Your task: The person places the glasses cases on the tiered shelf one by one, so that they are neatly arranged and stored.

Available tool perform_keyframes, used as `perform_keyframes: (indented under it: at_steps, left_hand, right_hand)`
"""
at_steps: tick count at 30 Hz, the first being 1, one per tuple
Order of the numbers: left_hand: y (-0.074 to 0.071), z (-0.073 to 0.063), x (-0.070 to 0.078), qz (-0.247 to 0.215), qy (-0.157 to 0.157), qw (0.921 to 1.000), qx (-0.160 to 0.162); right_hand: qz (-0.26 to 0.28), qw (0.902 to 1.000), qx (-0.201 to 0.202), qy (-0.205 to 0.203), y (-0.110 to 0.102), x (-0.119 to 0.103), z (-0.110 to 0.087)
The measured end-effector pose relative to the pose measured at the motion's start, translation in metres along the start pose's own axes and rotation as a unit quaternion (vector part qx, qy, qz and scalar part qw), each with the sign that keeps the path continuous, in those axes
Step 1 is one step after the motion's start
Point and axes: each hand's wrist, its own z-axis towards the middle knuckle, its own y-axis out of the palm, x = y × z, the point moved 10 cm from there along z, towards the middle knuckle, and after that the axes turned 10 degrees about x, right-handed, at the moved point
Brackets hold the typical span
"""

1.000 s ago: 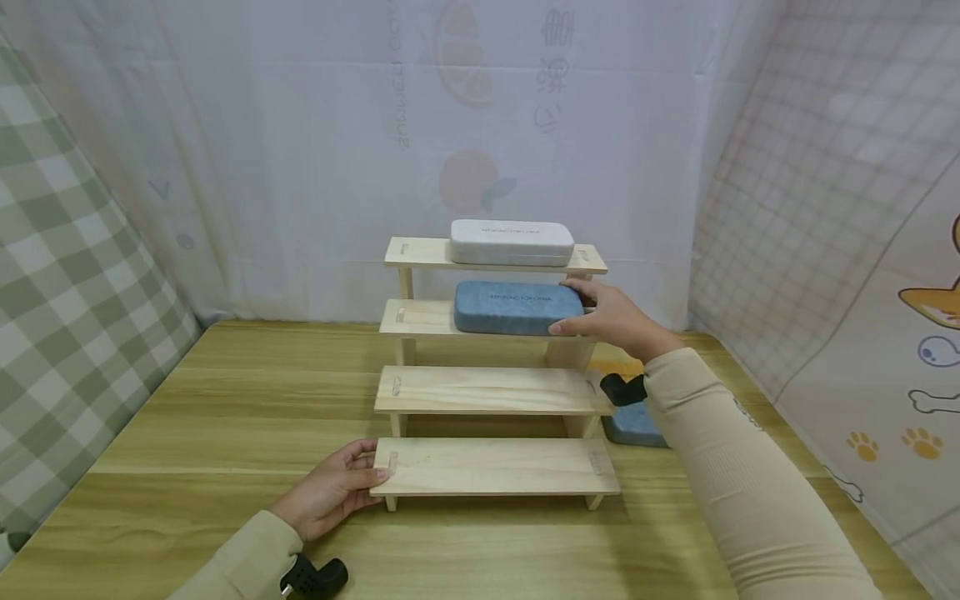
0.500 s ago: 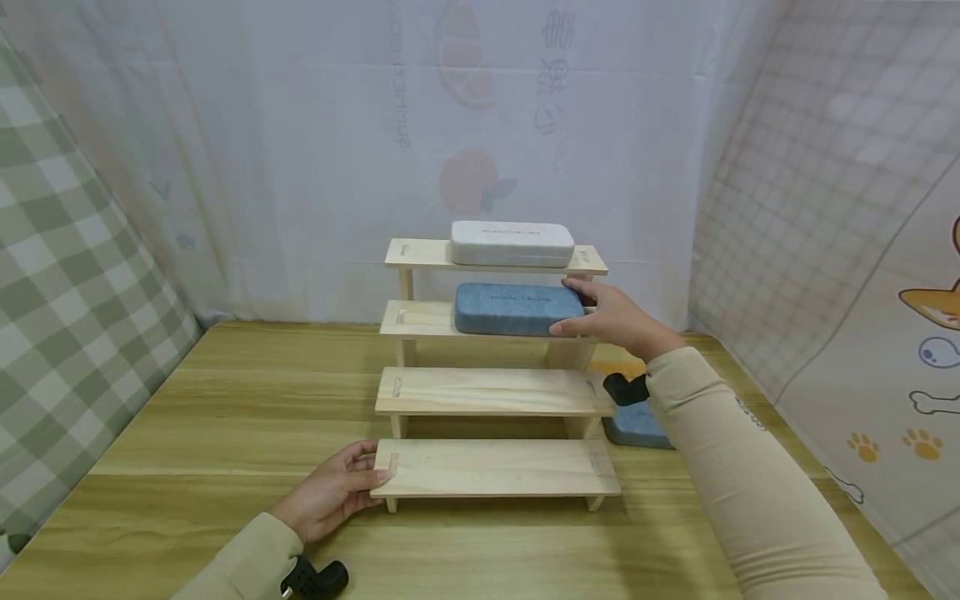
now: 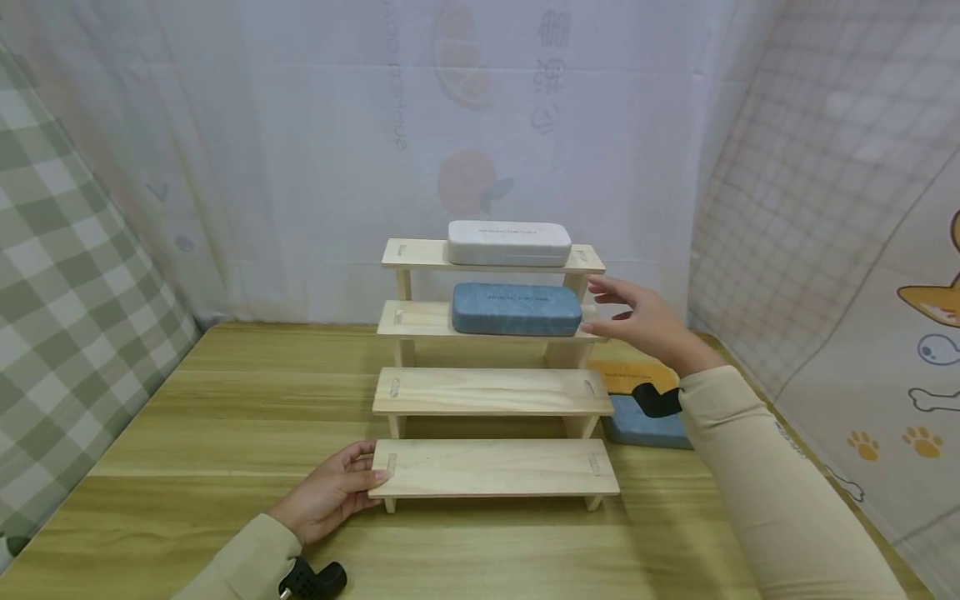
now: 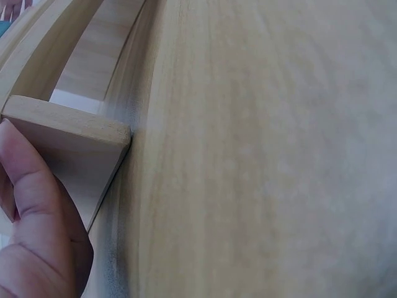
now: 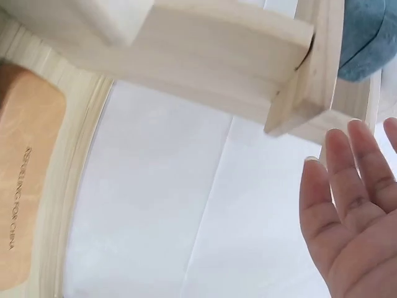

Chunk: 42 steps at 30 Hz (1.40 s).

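Observation:
A four-step wooden display stand (image 3: 487, 467) stands on the table, rising toward the back. My left hand (image 3: 337, 492) grips the left end of its lowest shelf, thumb at the shelf's corner; the left wrist view shows the thumb against the wooden edge (image 4: 68, 118). A blue glasses case (image 3: 516, 309) lies on the second shelf from the top, toward its right end. Just right of that case is my right hand (image 3: 645, 321), fingers spread and holding nothing. On the top shelf rests a white glasses case (image 3: 510, 243).
Right of the stand, an orange glasses case (image 3: 637, 375) and another blue glasses case (image 3: 648, 421) lie on the wood-grain table (image 3: 225, 400), partly behind the right wrist and the stand. A white curtain (image 3: 300, 167) hangs behind; patterned cloths flank both sides.
My right hand has let go of the blue glasses case and drawn off to the right, fingers opening. The case stays on its shelf. My left hand keeps its grip on the stand.

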Motion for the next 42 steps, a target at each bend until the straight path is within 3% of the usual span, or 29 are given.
perform_keyframes:
  at_steps: [10, 23, 34, 42]
  left_hand:
    - [0.0, 0.0, 0.001, -0.002, 0.004, 1.0, -0.002]
    - [0.001, 0.0, 0.001, -0.008, 0.003, 1.0, -0.003]
    - [0.001, 0.0, 0.001, -0.013, 0.004, 0.9999, -0.004]
    - [0.001, 0.001, 0.0, -0.016, 0.004, 0.9999, -0.004]
  right_hand:
    - [-0.01, 0.9993, 0.034, -0.012, -0.02, 0.027, -0.024]
    - [-0.045, 0.9974, 0.043, 0.036, -0.032, 0.081, -0.052]
    - [-0.054, 0.9952, 0.007, 0.081, -0.035, 0.13, -0.069]
    - [-0.044, 0.9932, -0.015, 0.106, -0.032, 0.151, -0.083]
